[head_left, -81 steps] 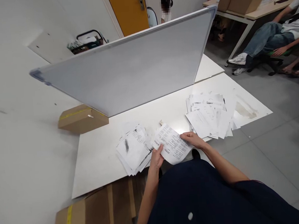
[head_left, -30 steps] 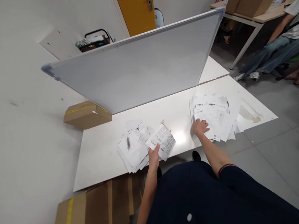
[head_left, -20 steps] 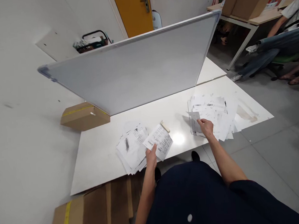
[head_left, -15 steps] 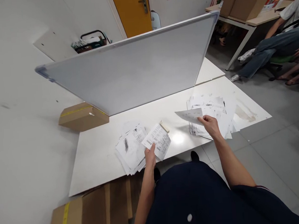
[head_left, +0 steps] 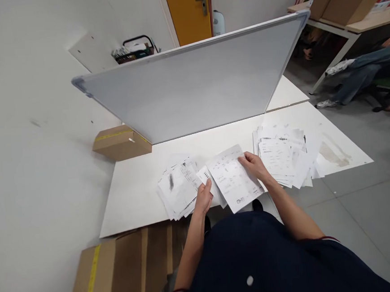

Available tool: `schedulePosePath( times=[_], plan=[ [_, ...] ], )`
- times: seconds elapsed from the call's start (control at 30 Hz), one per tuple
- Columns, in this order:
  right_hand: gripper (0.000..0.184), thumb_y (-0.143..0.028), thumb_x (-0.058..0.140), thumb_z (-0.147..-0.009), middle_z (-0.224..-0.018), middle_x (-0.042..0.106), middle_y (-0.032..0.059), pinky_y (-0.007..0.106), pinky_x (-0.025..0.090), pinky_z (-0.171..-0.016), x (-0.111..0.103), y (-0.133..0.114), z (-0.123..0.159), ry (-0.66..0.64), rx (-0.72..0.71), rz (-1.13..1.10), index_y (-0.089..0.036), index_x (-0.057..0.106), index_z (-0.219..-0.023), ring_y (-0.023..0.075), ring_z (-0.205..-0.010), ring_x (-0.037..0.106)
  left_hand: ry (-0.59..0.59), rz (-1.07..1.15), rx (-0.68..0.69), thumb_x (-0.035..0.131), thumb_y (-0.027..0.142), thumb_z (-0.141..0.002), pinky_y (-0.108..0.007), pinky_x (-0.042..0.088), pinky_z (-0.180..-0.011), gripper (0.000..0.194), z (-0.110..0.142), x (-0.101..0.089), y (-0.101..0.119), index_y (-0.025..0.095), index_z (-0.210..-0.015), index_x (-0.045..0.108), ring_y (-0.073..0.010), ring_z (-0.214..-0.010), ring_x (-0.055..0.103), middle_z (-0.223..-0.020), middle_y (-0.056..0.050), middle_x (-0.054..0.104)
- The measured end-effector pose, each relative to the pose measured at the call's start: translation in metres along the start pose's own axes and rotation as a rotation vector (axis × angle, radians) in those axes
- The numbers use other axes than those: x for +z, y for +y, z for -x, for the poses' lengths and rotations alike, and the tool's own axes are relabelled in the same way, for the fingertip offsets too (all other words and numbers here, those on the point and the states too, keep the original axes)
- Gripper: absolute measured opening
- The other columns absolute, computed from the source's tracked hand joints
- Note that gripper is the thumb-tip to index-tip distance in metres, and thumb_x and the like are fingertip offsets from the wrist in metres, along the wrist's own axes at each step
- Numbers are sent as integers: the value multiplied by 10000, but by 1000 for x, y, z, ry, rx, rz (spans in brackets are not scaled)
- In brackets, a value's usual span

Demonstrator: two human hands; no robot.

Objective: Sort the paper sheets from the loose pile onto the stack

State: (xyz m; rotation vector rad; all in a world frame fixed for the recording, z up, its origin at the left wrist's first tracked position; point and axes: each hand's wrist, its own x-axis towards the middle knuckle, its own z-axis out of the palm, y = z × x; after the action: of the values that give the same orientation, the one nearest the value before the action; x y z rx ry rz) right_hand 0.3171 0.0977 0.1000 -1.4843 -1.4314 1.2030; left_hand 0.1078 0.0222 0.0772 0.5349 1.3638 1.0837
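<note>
My left hand (head_left: pixel 204 196) is closed on a printed sheet of paper (head_left: pixel 203 174), its thumb on top. Most of that sheet lies behind a second sheet of paper (head_left: pixel 233 176), which my right hand (head_left: pixel 253 164) pinches by its upper right edge. The second sheet carries faint lines of writing and overlaps the first. To the left, a loose stack of papers (head_left: pixel 176 190) rests on the white table, its top page bearing a dark smudge. A wider, untidy pile of papers (head_left: pixel 280 155) spreads out beyond my right hand.
A whiteboard (head_left: pixel 190 85) leans upright along the back of the white table (head_left: pixel 128 200). One cardboard box (head_left: pixel 124 145) sits at its left end, and larger cardboard boxes (head_left: pixel 123 268) stand below the front edge. A seated person's legs (head_left: pixel 361 76) are at the right.
My right hand has moved left from the right pile, bringing its sheet over the one in my left hand. The view has shifted slightly, and the small yellowish block is now hidden.
</note>
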Motion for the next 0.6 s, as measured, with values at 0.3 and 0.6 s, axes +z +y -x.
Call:
schedulePosePath(
  times=[0.3,0.6],
  plan=[
    [320,-476,447,-799,-581,380,-45,221,262,-493,31,6,11,-48,-93,101,-196,428,-645,101,-546,364,-64,-77,67,651,522,-662,-220,408,-507,369,7,3,8,170,-640,546,-130,-544,541,-439,44,467],
    [485,-438,646,-675,-1077,602,78,318,458,-747,20,33,-1,-323,5,-121,-191,558,-1084,212,-950,550,-73,-250,205,577,518,-733,-305,467,-681,376,-2,-6,-2,146,-738,636,-190,-714,589,-619,-24,623]
  ],
)
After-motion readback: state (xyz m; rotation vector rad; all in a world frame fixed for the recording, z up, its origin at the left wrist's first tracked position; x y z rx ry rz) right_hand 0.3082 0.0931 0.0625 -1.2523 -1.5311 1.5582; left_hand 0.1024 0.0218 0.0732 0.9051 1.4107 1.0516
